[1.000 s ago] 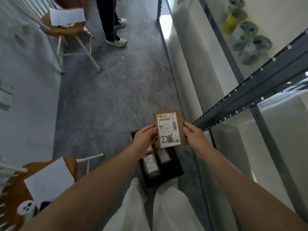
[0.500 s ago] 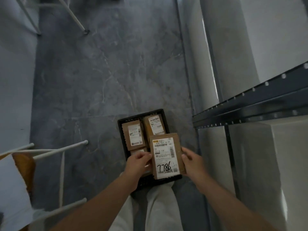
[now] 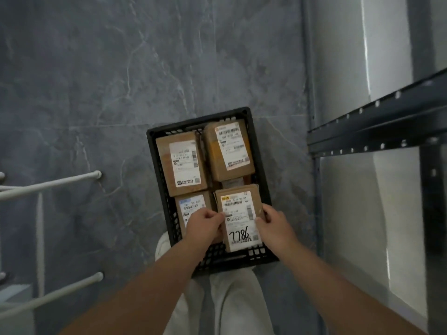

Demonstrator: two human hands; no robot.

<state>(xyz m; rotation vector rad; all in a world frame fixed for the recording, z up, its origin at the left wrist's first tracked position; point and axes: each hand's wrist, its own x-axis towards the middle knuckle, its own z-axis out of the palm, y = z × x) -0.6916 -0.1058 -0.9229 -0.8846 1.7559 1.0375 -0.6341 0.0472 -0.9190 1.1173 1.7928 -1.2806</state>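
Observation:
A brown cardboard parcel [image 3: 239,213] with a white label marked 7786 sits low in the near right part of a black plastic crate [image 3: 154,151] on the floor. My left hand [image 3: 205,226] pinches its left edge and my right hand [image 3: 275,226] grips its right edge. Three other labelled brown parcels lie in the crate: one at far left [image 3: 181,163], one at far right [image 3: 229,148], and one at near left [image 3: 191,204], partly hidden by my left hand.
The crate rests on a grey marbled floor [image 3: 121,81] in front of my white trouser legs [image 3: 217,303]. A dark metal shelf rack [image 3: 377,124] stands at the right. White chair legs [image 3: 50,184] reach in from the left.
Both hands have lowered the 7786 parcel from chest height into the crate's near right corner. My head has tilted down, so the far chair and the standing person have left view.

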